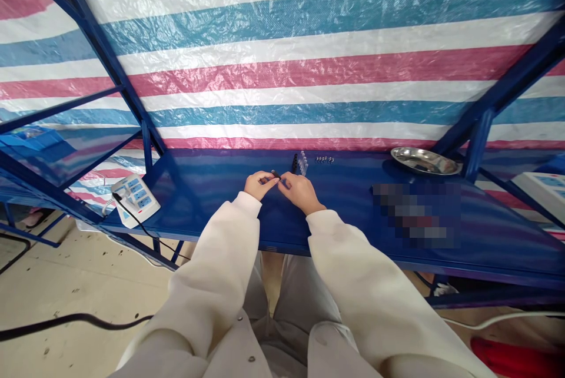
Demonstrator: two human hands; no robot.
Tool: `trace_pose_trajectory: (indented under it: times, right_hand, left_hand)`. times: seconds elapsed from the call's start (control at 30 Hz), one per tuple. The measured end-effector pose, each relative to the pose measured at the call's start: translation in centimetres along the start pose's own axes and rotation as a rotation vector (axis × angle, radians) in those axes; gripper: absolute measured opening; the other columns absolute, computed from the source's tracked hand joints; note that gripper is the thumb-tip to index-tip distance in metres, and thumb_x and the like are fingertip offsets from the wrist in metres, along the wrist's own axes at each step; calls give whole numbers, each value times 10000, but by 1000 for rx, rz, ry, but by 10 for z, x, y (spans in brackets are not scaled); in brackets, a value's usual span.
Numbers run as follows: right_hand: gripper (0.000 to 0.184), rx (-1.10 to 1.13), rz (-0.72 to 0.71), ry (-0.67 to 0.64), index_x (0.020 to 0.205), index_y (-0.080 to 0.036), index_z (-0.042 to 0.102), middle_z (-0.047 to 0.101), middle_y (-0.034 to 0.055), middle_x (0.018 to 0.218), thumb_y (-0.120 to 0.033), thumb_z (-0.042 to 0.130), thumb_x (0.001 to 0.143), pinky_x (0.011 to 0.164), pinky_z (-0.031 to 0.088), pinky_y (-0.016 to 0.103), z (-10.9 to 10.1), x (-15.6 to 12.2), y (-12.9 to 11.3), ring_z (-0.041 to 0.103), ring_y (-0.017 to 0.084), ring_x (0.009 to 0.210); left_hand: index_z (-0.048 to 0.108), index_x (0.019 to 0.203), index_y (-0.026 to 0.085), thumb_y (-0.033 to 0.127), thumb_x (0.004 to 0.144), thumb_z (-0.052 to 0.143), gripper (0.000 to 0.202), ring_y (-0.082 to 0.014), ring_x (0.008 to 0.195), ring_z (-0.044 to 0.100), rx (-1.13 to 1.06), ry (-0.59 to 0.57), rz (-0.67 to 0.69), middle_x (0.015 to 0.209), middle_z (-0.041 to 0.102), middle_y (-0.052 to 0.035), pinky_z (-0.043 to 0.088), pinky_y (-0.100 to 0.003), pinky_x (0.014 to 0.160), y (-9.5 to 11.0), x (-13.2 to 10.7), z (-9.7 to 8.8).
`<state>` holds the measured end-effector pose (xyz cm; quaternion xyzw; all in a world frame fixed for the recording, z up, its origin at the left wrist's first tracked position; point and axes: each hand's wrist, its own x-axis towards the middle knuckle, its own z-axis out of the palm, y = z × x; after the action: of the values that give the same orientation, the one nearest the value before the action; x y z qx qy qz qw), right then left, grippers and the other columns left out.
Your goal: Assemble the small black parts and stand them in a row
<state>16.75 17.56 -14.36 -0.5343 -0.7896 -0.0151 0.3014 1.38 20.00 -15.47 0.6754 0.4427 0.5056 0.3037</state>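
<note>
My left hand (259, 184) and my right hand (301, 191) meet over the blue metal shelf (344, 213), both in cream sleeves. Their fingers are pinched together on a small dark part (276, 175) held between them. Just beyond the hands stand a few small dark and clear pieces (300, 163) near the back of the shelf. A short row of tiny metal parts (324, 159) lies a little to the right of those.
A round steel dish (424, 161) sits at the back right of the shelf. A white power strip (135, 198) with a black cable lies on the left corner. Blue rack struts rise on both sides. A striped tarp hangs behind.
</note>
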Motion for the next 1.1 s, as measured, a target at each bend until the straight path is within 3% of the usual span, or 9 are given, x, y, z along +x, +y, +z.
trace_pose_trajectory:
  times: [0.23,0.4,0.57,0.77,1.1]
  right_hand:
    - [157,20,-26,8,825,-170,601,576,5,599,-258,471,810,588,316,235,2,0,-1,500,126,547]
    - [245,81,-58,-33,998,-171,604,600,3,633,-266,478,810,575,342,232,2,0,-1,521,128,554]
    - [310,119,-26,-52,1097,-186,586,631,11,695,-264,449,829,589,386,238,4,-1,1,548,131,577]
    - [293,141,8,-63,1071,-194,597,634,13,712,-260,433,837,605,404,244,7,-2,3,567,137,607]
    - [286,186,74,-56,1026,-197,608,609,11,688,-277,410,836,632,404,242,1,-2,2,558,140,619]
  left_hand:
    - [661,665,157,438,656,665,281,-86,560,493,53,-36,14,698,635,-22,422,-225,538,-4,1,2]
    - [669,677,162,384,666,661,222,-98,576,519,105,20,-17,712,651,-23,442,-238,583,-4,3,-1]
    - [677,718,172,331,698,634,166,-141,663,586,337,229,-193,745,676,-37,452,-266,676,-6,10,-16]
    - [678,779,227,315,712,603,133,-206,883,616,634,265,-499,864,698,-18,405,-330,814,0,16,-36]
    - [675,769,237,335,709,589,143,-251,924,598,781,241,-552,896,695,-62,356,-390,816,-17,21,-47]
